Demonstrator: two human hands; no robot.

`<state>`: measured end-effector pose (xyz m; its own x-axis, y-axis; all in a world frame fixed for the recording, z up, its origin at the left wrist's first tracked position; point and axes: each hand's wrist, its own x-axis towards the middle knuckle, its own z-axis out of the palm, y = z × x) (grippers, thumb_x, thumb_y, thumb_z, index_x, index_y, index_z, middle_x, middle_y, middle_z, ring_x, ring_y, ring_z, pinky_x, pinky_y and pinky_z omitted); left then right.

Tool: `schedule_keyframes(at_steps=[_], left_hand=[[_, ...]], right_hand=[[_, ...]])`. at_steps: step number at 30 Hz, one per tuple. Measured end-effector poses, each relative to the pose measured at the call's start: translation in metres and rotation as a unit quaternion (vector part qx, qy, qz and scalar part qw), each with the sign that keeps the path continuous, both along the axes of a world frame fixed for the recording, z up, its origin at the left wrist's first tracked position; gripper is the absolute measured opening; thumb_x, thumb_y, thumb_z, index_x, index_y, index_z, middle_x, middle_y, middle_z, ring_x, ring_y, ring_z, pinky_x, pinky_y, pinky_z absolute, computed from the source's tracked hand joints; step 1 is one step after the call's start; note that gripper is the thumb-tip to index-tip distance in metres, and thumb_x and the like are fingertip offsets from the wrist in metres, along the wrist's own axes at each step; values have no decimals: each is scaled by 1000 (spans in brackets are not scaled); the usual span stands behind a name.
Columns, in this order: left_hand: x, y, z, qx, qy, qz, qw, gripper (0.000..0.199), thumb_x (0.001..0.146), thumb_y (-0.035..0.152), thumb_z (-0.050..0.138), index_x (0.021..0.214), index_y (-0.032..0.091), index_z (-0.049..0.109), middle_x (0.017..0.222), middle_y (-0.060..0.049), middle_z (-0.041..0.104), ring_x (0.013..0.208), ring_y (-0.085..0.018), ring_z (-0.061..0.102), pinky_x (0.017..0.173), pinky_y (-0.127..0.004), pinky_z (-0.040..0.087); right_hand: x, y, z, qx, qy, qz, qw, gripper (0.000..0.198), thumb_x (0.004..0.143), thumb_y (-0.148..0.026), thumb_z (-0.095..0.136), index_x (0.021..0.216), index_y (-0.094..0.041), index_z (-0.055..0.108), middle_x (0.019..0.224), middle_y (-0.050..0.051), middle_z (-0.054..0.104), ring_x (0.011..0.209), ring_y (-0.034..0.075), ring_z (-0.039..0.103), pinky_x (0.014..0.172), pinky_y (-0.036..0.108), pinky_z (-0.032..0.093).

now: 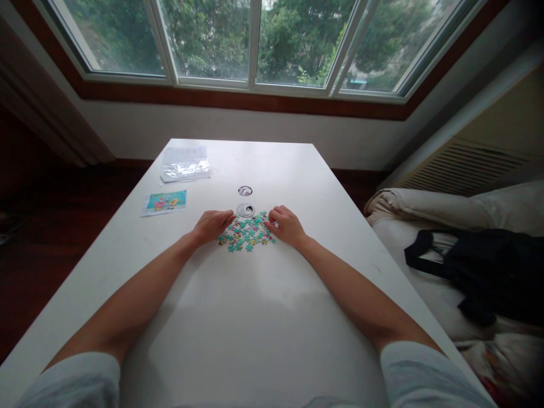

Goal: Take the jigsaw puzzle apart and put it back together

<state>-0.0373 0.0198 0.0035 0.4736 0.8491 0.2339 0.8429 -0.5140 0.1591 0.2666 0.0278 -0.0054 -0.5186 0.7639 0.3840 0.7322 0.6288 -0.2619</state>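
A loose heap of small jigsaw puzzle pieces (247,233), mostly turquoise with bits of yellow, pink and red, lies on the white table. At the heap's left edge my left hand (215,225) is closed, its fingertips pressed together over the outer pieces. My right hand (286,225) rests on the opposite edge with curled fingers, thumb low against the pieces. Whatever either hand pinches is too small or hidden. Just beyond the heap are a round grey-and-white disc (245,210) with a dark spot and a second dark-rimmed disc (245,191).
A colourful cartoon picture card (165,201) lies to the left on the table (255,328), with a clear plastic bag (186,163) behind it. On the right, a dark strapped bag or garment (488,272) lies on a cushioned seat (419,277). A window stands ahead.
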Motion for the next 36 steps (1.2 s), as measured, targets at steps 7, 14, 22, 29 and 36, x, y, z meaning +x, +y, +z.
schedule_keyframes(at_steps=[7,14,22,29,36], left_hand=[[-2,2,-3,18,-33,-49,998,19,98,24,44,90,23,60,84,-4,68,76,-20,61,69,-30,39],[-4,6,-6,22,-27,-100,994,20,79,6,48,68,21,55,68,-2,60,68,-19,53,64,-30,33],[0,6,-7,-15,-18,-70,997,19,79,11,53,66,22,61,64,-1,62,64,-18,54,61,-29,28],[2,3,-3,10,-24,-91,995,18,84,12,53,73,21,64,68,-2,64,69,-19,56,70,-32,38],[8,-4,3,42,-47,-136,989,13,90,31,63,98,23,69,104,-8,67,100,-26,56,91,-41,43]], right_hand=[[1,0,-5,7,-18,26,999,32,100,-34,52,72,-22,55,72,2,58,73,18,50,71,29,35],[-1,-3,-4,25,-5,36,999,31,87,-21,57,58,-20,46,57,-3,47,56,12,37,61,28,24],[-29,-32,9,49,-18,172,984,25,101,-34,53,81,-20,61,78,4,63,77,19,53,74,30,38],[-49,-53,10,45,-56,283,956,31,102,-39,56,128,-24,66,142,12,59,128,29,51,105,46,42],[-44,-45,8,26,-43,299,953,25,105,-32,52,120,-23,70,126,8,70,118,24,59,102,41,45]])
